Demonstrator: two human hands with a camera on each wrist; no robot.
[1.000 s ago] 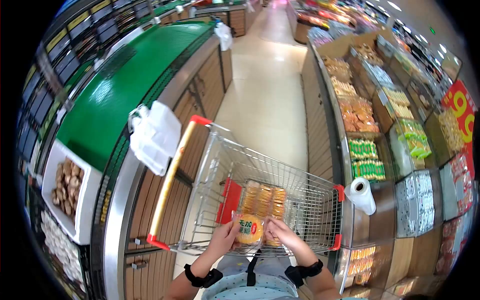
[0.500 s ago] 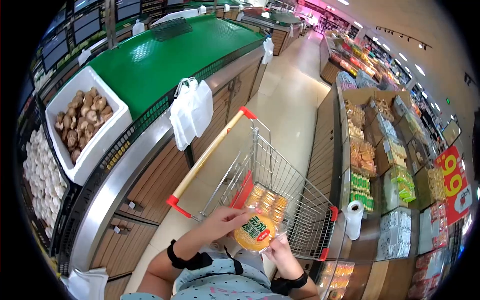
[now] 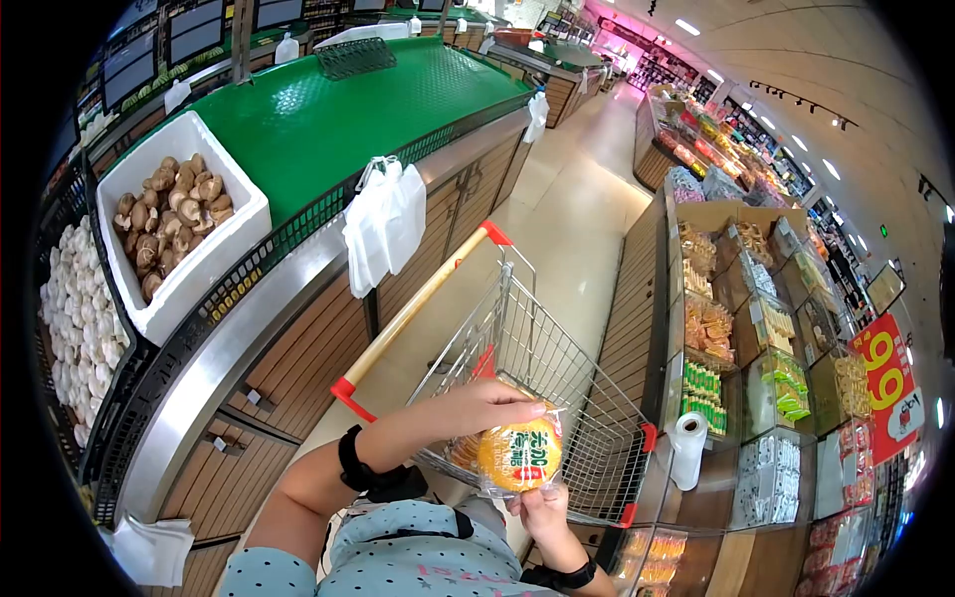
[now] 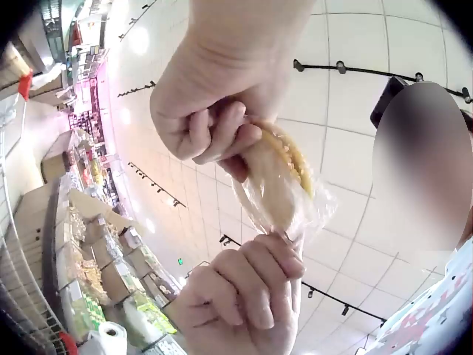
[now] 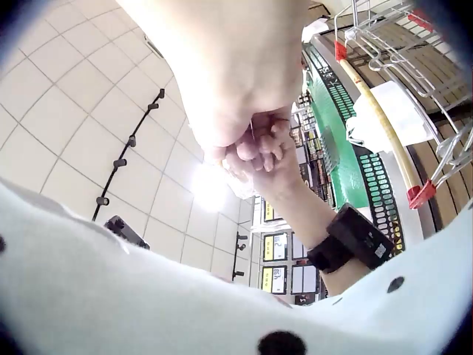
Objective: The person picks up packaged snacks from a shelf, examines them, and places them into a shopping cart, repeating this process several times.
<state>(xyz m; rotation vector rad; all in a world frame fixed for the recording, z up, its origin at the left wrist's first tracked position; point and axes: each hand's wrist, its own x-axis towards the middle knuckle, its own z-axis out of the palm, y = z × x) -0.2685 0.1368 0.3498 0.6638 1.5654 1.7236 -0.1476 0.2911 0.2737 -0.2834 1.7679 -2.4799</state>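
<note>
A round yellow pastry (image 3: 519,456) in a clear wrapper with green and red print is held up in front of the body, over the near side of the shopping cart. My left hand (image 3: 495,406) grips its upper edge, with the fingers curled behind it. Lower down, my right hand (image 3: 543,509) pinches the bottom of the wrapper between thumb and fingers. Seen edge-on in the left wrist view, the pastry (image 4: 277,166) hangs between the left hand (image 4: 211,122) above and the right hand (image 4: 240,288) below. The right hand (image 5: 255,133) largely hides it in the right wrist view.
The metal cart (image 3: 587,398) stands close ahead, its yellow handle (image 3: 423,303) to the left. On the left is a green counter (image 3: 328,109) with a foam box (image 3: 244,224) of mushrooms and hanging white bags (image 3: 386,224). Snack bins (image 3: 706,328) and a plastic roll (image 3: 688,450) line the right.
The pastry has come up closer to the body and tilted, with both hands still on it. My left hand has moved to its top edge. The head view has swung, showing more of the left counter.
</note>
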